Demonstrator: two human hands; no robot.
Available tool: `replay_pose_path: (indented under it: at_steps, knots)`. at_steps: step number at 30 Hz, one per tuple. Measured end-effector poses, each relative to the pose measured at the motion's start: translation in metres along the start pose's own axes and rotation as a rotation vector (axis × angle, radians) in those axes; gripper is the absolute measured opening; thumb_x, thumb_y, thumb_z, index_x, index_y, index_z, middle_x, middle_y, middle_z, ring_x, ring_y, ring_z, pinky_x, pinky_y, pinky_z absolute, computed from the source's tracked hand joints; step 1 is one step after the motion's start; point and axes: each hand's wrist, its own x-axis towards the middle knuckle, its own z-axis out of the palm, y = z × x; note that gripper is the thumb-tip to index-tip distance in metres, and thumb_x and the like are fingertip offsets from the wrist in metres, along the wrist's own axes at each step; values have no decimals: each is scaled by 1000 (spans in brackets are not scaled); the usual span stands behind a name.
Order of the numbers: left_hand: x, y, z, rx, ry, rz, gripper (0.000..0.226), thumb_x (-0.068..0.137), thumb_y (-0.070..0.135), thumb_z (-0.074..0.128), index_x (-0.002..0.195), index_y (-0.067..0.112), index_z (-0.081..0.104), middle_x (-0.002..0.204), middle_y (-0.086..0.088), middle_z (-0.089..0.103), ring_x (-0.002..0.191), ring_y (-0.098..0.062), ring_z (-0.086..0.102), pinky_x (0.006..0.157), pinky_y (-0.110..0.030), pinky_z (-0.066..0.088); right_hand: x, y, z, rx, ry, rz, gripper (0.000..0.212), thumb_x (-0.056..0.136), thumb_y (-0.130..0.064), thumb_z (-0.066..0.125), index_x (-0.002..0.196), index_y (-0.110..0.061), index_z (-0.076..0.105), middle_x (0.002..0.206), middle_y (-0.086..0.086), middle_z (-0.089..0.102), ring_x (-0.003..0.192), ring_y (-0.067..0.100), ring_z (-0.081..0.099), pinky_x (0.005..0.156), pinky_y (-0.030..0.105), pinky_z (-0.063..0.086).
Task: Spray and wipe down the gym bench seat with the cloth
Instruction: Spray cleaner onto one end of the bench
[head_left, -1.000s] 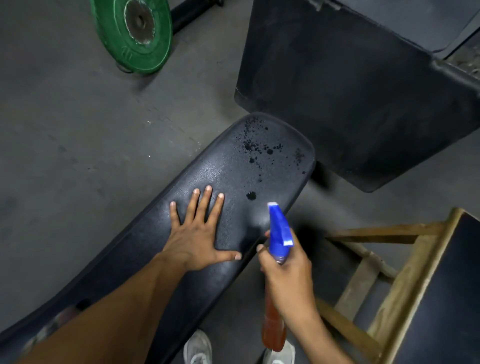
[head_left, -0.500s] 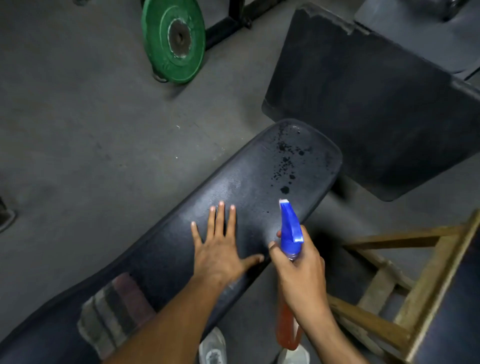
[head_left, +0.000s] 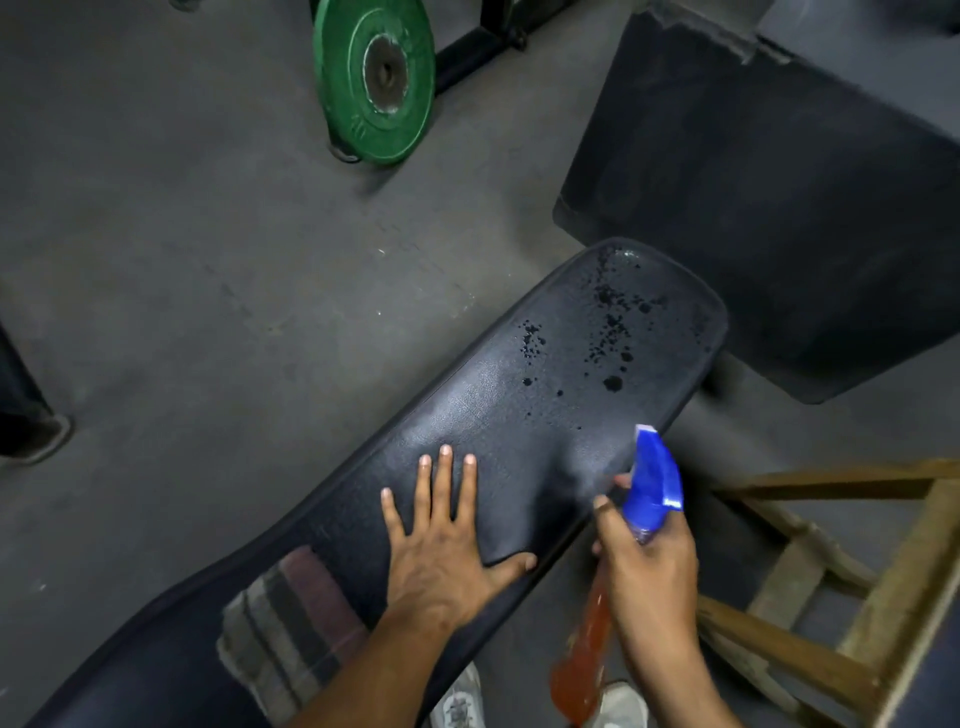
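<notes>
The left hand lies flat on the black padded surface of the gym bench, palm down, its grip apart with fingers spread and thumb reaching toward the surface's right edge. The right hand hangs just off that right edge, its grip clamped on a spray bottle with a blue trigger head and a reddish-orange body; the nozzle points toward the far end of the surface. Dark wet droplets speckle that far rounded end. A striped cloth rests on the surface near its left edge, just behind the left wrist and partly under the forearm. On the grey floor a green weight plate stands upright, well apart from the bench. A wooden frame sits beside the right hand, and white shoes show below.
</notes>
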Motion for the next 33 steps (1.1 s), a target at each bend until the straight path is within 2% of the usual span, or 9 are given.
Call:
replay_pose_path:
  at_steps: [3, 7, 12, 14, 16, 20, 24, 28, 33]
  knots:
    - [1, -1, 4, 18, 3, 0, 130, 65, 104, 23, 161, 22, -10, 170, 0, -21, 155, -23, -22, 119, -69, -7, 3, -2, -10, -22, -23, -32, 31, 74, -47, 66, 96, -25, 66, 72, 2, 67, 67, 21, 64, 72, 42, 53]
    - [2, -2, 9, 20, 11, 13, 129, 67, 102, 28, 163, 20, 6, 172, -4, -2, 158, -26, -5, 119, -71, 5, -5, 5, -14, -106, -125, -107, 18, 87, -17, 78, 90, -13, 61, 82, 2, 66, 66, 8, 55, 67, 21, 46]
    - [1, -1, 6, 56, -30, 7, 129, 67, 103, 21, 161, 22, -14, 169, -3, -21, 155, -24, -22, 119, -69, -7, -20, 25, -18, -134, -184, -94, 22, 88, -6, 78, 93, -23, 65, 84, -6, 69, 75, 17, 63, 70, 23, 48]
    - [1, -1, 4, 77, -43, 12, 127, 68, 104, 14, 157, 23, -26, 165, -2, -33, 152, -24, -32, 118, -68, -11, -23, 31, -24, -111, -141, -67, 22, 88, -11, 79, 91, -25, 63, 82, -4, 67, 69, 16, 60, 67, 22, 47]
    - [0, -1, 1, 84, -49, 15, 125, 68, 104, 10, 154, 23, -33, 162, -3, -39, 150, -24, -36, 118, -69, -12, -23, 34, -30, -70, -66, -36, 18, 84, -27, 78, 93, -31, 62, 73, 0, 65, 64, 17, 57, 65, 29, 47]
    - [1, -1, -2, 82, -62, 15, 125, 68, 104, 10, 152, 24, -36, 161, -2, -42, 148, -24, -39, 118, -69, -12, -11, 31, -44, 2, 57, -16, 25, 85, -25, 74, 93, -46, 63, 69, -3, 63, 57, 16, 58, 63, 33, 49]
    - [0, 0, 0, 86, -52, 15, 125, 68, 104, 10, 153, 24, -34, 161, -2, -41, 149, -24, -37, 118, -69, -10, -7, 33, -51, -14, 35, -17, 18, 84, -28, 72, 96, -39, 64, 69, -5, 63, 61, 18, 60, 70, 49, 55]
    - [0, -1, 1, 86, -54, 9, 124, 69, 103, 12, 153, 24, -34, 161, -1, -42, 149, -24, -37, 118, -70, -8, -26, 38, -46, -95, -117, -73, 16, 85, -23, 75, 95, -26, 63, 74, -3, 64, 66, 10, 55, 68, 30, 48]
    - [2, 1, -2, 64, -101, -20, 129, 62, 106, 14, 152, 27, -34, 160, 0, -43, 148, -23, -38, 118, -69, -12, -58, 42, -34, -242, -347, -169, 18, 87, -9, 75, 94, -19, 62, 78, -2, 65, 65, 13, 56, 63, 21, 45]
